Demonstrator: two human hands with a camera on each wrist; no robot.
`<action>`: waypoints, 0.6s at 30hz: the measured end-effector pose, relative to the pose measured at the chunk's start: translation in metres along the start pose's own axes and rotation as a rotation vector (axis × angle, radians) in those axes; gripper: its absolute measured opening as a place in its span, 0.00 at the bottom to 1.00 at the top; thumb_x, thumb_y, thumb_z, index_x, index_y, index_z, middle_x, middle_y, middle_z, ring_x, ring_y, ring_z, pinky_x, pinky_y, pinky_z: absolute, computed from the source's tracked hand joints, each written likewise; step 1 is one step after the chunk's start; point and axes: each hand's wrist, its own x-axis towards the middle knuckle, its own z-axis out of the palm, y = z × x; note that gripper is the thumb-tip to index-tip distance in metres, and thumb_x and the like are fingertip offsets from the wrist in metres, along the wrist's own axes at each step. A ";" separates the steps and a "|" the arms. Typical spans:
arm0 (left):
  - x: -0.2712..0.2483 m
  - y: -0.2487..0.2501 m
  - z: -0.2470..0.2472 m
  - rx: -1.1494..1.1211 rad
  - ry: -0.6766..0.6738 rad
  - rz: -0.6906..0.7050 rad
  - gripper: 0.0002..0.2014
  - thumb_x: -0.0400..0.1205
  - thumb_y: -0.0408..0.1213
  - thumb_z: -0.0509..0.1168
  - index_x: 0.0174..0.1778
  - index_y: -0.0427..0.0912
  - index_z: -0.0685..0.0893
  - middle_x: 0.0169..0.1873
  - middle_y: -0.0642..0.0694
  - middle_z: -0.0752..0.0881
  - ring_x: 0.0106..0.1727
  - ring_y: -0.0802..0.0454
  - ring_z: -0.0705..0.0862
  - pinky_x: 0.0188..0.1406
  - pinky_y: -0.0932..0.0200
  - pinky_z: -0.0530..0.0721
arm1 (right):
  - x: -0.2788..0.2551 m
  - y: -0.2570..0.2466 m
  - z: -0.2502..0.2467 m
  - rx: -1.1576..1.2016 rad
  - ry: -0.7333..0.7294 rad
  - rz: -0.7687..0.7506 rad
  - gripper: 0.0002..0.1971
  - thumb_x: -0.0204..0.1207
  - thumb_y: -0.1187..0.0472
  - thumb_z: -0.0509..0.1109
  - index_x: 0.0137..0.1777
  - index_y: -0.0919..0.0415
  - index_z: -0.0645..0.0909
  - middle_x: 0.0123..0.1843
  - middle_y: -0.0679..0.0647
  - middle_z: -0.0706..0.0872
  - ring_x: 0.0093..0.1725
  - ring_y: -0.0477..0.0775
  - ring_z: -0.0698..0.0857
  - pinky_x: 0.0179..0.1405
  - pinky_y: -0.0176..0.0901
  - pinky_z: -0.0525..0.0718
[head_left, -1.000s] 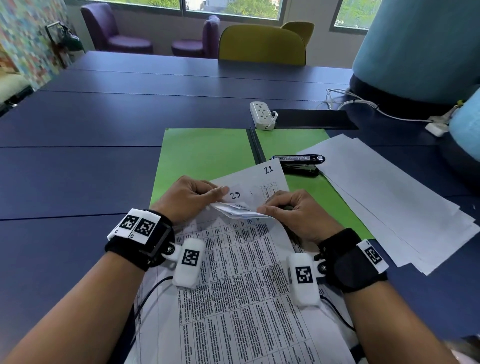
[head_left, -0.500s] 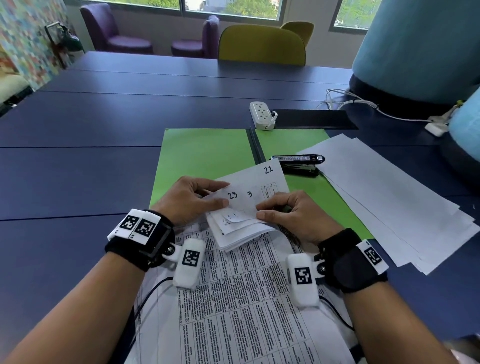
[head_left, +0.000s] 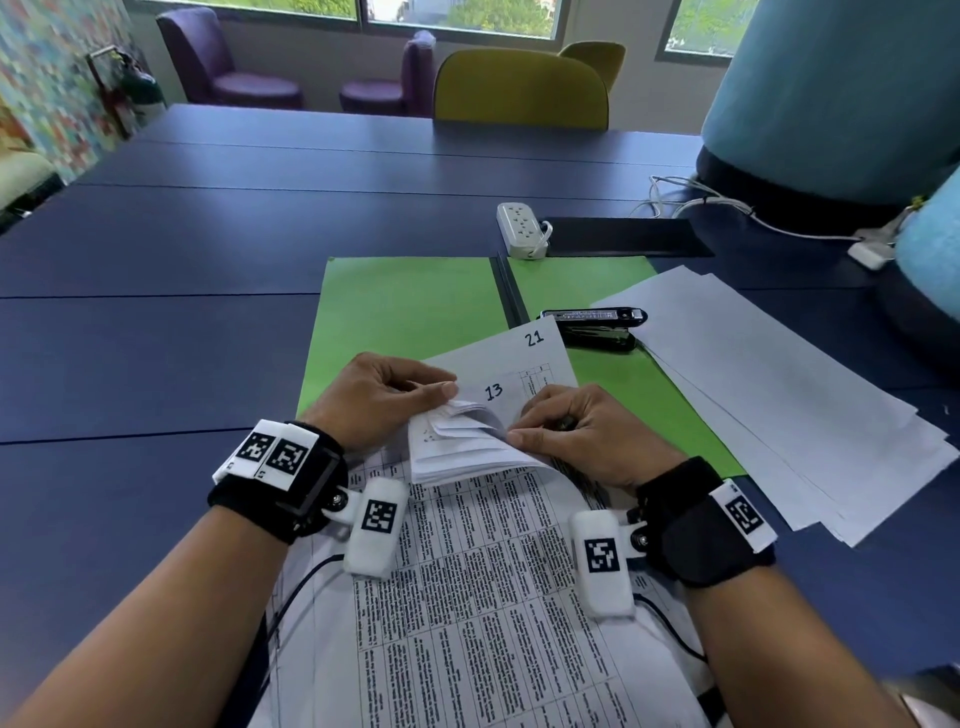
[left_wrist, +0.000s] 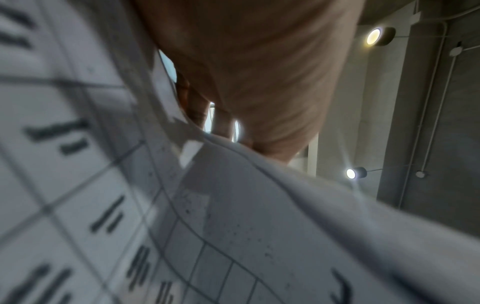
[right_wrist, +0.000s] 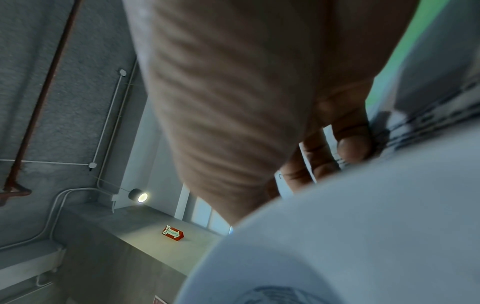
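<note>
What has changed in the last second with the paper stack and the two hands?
The left hand and right hand have leafed further through the paper stack: more corners are bent back toward the person, and the handwritten number exposed has gone from 23 to 13. Both hands hold the corners as before. The sheet marked 21, the stapler, the green folder and the loose white sheets have not moved.

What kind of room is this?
Probably an office meeting room: a long dark blue table, a black stapler beside loose white paper sheets, and a yellow padded chair at the far side.
</note>
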 end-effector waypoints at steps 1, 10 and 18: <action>0.000 -0.001 0.000 -0.007 0.005 -0.002 0.04 0.76 0.44 0.77 0.45 0.55 0.94 0.43 0.51 0.95 0.44 0.58 0.91 0.46 0.69 0.87 | 0.000 0.000 0.000 0.002 0.000 0.000 0.05 0.71 0.57 0.81 0.44 0.55 0.93 0.49 0.55 0.89 0.50 0.60 0.87 0.52 0.53 0.85; -0.001 0.000 0.003 -0.110 0.014 0.004 0.15 0.66 0.50 0.77 0.48 0.56 0.93 0.43 0.51 0.95 0.42 0.59 0.89 0.45 0.68 0.86 | 0.001 0.001 -0.001 -0.032 0.002 0.049 0.11 0.73 0.56 0.80 0.55 0.52 0.91 0.51 0.44 0.90 0.50 0.43 0.87 0.55 0.38 0.85; 0.001 -0.006 0.001 -0.123 0.047 0.002 0.16 0.59 0.45 0.83 0.43 0.54 0.95 0.41 0.44 0.94 0.40 0.50 0.88 0.49 0.55 0.89 | -0.001 -0.002 -0.001 -0.008 0.000 0.064 0.15 0.69 0.54 0.82 0.56 0.48 0.90 0.51 0.48 0.91 0.49 0.44 0.86 0.55 0.38 0.86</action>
